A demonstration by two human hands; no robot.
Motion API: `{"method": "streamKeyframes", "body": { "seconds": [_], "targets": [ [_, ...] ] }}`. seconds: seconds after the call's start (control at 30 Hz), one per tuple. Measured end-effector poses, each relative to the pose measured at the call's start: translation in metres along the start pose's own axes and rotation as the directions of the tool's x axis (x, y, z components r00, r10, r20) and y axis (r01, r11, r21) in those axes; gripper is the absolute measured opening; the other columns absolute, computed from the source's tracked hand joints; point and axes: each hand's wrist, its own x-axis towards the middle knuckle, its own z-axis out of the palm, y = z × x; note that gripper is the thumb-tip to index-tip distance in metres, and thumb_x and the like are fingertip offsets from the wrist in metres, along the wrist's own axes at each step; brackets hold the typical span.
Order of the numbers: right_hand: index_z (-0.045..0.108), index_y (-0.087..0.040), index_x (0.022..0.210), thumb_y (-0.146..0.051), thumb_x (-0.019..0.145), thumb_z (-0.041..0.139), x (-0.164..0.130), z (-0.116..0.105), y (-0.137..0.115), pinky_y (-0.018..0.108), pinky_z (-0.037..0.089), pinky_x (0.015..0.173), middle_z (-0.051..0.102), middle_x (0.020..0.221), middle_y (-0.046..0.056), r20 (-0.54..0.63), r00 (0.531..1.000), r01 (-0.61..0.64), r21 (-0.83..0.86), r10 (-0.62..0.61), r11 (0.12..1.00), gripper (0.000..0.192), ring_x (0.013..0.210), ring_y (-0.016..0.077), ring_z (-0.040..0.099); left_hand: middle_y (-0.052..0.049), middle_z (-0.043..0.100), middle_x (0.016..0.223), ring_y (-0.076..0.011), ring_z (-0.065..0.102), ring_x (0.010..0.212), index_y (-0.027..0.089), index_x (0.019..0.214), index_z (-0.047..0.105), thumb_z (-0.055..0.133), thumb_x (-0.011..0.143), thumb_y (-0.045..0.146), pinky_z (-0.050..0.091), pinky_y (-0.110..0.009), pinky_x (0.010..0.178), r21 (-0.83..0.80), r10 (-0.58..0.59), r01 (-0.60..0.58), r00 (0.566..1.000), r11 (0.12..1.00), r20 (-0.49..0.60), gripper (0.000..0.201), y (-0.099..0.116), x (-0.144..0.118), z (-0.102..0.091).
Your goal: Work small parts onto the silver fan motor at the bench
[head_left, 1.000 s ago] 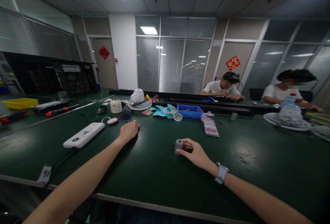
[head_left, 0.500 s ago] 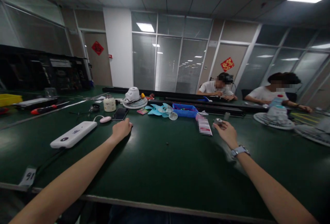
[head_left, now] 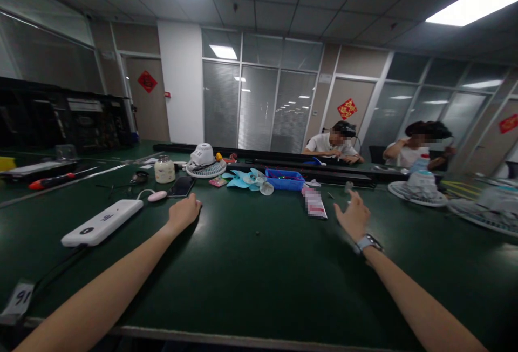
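My left hand (head_left: 184, 212) rests on the green table (head_left: 259, 276), its fingers curled under; nothing shows in it. A black phone (head_left: 181, 186) and a pink oval case (head_left: 157, 196) lie just beyond it. My right hand (head_left: 354, 216), with a watch on the wrist, hovers over the table with fingers spread and nothing visible in it. A small grey cylinder (head_left: 348, 185) stands just past its fingertips. A blurred packet (head_left: 314, 203) lies to its left. A tiny dark screw (head_left: 257, 231) sits between my hands.
A white box-shaped device (head_left: 101, 222) with a cable lies at the left. Further back are a jar (head_left: 164, 169), a white fan head (head_left: 204, 160), blue fan blades (head_left: 246, 179) and a blue tray (head_left: 285, 179). Two people sit across the table at the right.
My right hand lifted a small metal cylinder from the table's middle, carried it far right, and now is open without it. My left hand stayed put.
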Motion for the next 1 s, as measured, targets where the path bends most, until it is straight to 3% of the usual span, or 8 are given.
{"method": "streamKeyframes", "body": {
  "seconds": [0.07,0.1,0.23,0.3,0.7,0.77,0.87,1.0],
  "targets": [
    [0.042,-0.017,0.140,-0.041,0.088,0.051,-0.028,-0.011,-0.053,0.050,0.028,0.110,0.039,0.150,0.017,0.165,0.950,0.237,0.164,-0.263,0.958,0.058,0.137,0.0296,0.037,-0.020,0.070,0.106,-0.0364,0.067,0.098,0.013,0.109,0.056,0.029,0.094,0.039,0.050,-0.043,0.076,0.005,-0.001,0.001,1.000,1.000,-0.002,0.040,0.000,0.001,0.001],
    [0.044,-0.020,0.141,-0.043,0.090,0.050,-0.044,-0.016,-0.080,0.048,0.029,0.110,0.039,0.151,0.014,0.279,0.877,0.314,0.283,-0.391,0.906,0.056,0.137,0.0276,0.037,-0.020,0.070,0.106,-0.0360,0.067,0.098,0.013,0.109,0.056,0.029,0.094,0.039,0.050,-0.042,0.076,0.012,-0.003,0.003,1.000,1.000,-0.006,0.040,0.000,0.001,0.002],
    [0.046,-0.033,0.141,-0.044,0.092,0.052,-0.101,-0.031,-0.153,0.047,0.028,0.113,0.032,0.156,0.002,0.492,0.499,0.362,0.630,-0.714,0.687,0.050,0.141,0.0252,0.032,-0.020,0.070,0.106,-0.0356,0.067,0.098,0.014,0.110,0.056,0.028,0.094,0.040,0.050,-0.041,0.076,0.021,-0.011,0.011,1.000,1.000,0.007,0.042,-0.001,0.002,0.003],
    [0.052,-0.031,0.137,-0.038,0.095,0.048,-0.113,-0.034,-0.165,0.046,0.032,0.111,0.043,0.150,0.003,0.499,0.430,0.327,0.691,-0.753,0.645,0.043,0.137,0.0236,0.039,-0.020,0.069,0.108,-0.0359,0.067,0.098,0.014,0.110,0.055,0.027,0.094,0.041,0.051,-0.041,0.075,0.015,-0.004,0.003,1.000,1.000,0.023,0.042,-0.002,0.002,0.003],
    [0.072,-0.031,0.110,-0.027,0.090,0.056,-0.104,-0.037,-0.163,0.042,0.047,0.094,0.073,0.110,0.000,0.490,0.549,0.301,0.640,-0.677,0.707,0.026,0.102,0.0219,0.066,-0.021,0.069,0.108,-0.0351,0.067,0.099,0.014,0.109,0.056,0.026,0.095,0.038,0.050,-0.042,0.076,0.006,0.019,-0.019,1.000,1.000,0.017,0.041,-0.002,0.000,0.000],
    [0.072,-0.029,0.109,-0.025,0.090,0.054,-0.089,-0.031,-0.149,0.041,0.048,0.093,0.073,0.109,0.001,0.437,0.612,0.349,0.599,-0.660,0.721,0.027,0.100,0.0218,0.066,-0.020,0.069,0.108,-0.0349,0.067,0.099,0.014,0.108,0.056,0.026,0.095,0.039,0.050,-0.041,0.076,0.006,0.027,-0.027,0.999,1.000,0.022,0.041,-0.003,0.001,0.000],
    [0.071,-0.026,0.111,-0.022,0.090,0.048,-0.048,-0.022,-0.105,0.041,0.047,0.094,0.072,0.111,0.004,0.320,0.782,0.400,0.403,-0.536,0.823,0.032,0.102,0.0227,0.065,-0.020,0.070,0.106,-0.0347,0.067,0.098,0.015,0.107,0.055,0.025,0.095,0.040,0.050,-0.041,0.075,0.003,0.032,-0.032,0.999,0.999,0.037,0.041,-0.004,0.002,0.001],
    [0.070,-0.022,0.113,-0.026,0.091,0.042,0.008,-0.019,-0.022,0.038,0.049,0.088,0.071,0.114,0.009,0.143,0.962,0.229,0.047,-0.234,0.972,0.036,0.100,0.0249,0.066,-0.020,0.069,0.108,-0.0357,0.067,0.098,0.015,0.107,0.055,0.025,0.095,0.040,0.051,-0.042,0.075,-0.004,0.024,-0.024,0.999,1.000,0.027,0.042,-0.003,0.002,0.002]
  ]
}}
